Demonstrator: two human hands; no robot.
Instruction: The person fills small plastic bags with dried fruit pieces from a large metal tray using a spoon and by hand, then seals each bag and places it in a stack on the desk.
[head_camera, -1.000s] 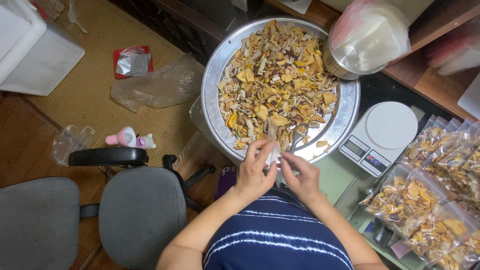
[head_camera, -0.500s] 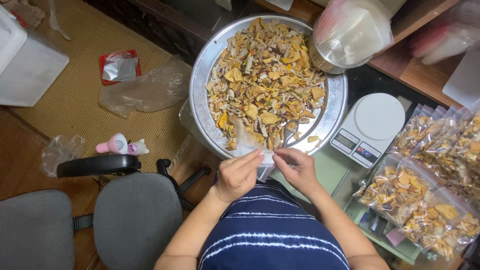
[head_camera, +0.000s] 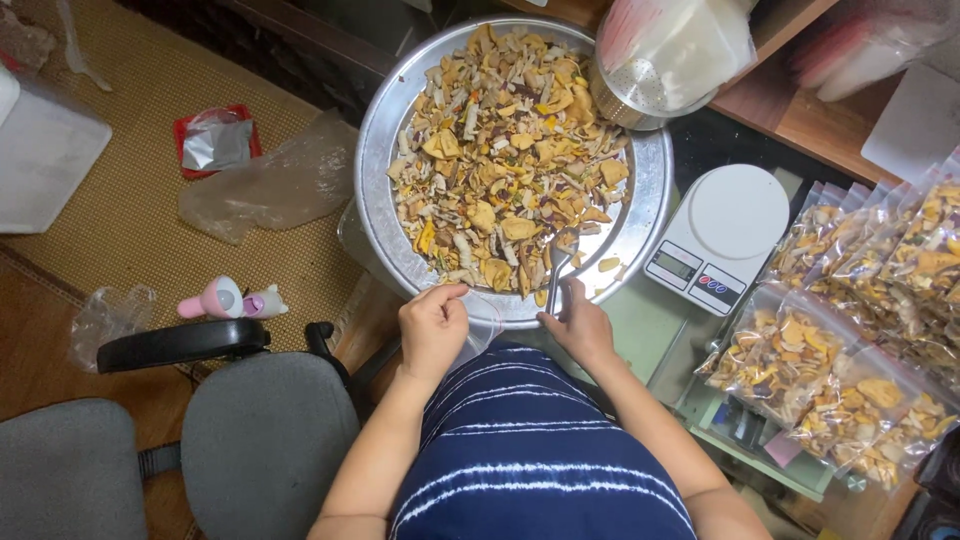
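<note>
Two hands are seen at the near rim of the round metal tray (head_camera: 385, 120), which serves as the landmark here. The left hand (head_camera: 433, 328) is curled closed, its fingers (head_camera: 447, 294) pinched on the top edge of a clear plastic bag (head_camera: 484, 318) that hangs just below the tray's rim. The right hand (head_camera: 580, 325) is closed around the handle of a metal spoon (head_camera: 557, 268), whose bowl is laid inside the tray among the mixed dried chips (head_camera: 500, 150) heaped there.

One perforated steel container (head_camera: 622, 100), holding a stack of plastic bags, is set on the tray's far right rim. One white kitchen scale (head_camera: 718, 235) is placed on the desk (head_camera: 650, 345) just right of the tray. Farther right of the tray, filled chip bags (head_camera: 850, 330) are stacked overlapping; at least six are made out, though an exact count cannot be told.

Left of the tray, on the woven mat (head_camera: 120, 220), one crumpled clear bag (head_camera: 270, 185) and one red foil packet (head_camera: 213, 142) are seen. One pink toy (head_camera: 225, 300) is laid below them, and two grey chair seats (head_camera: 270, 440) are found below the tray on the left.
</note>
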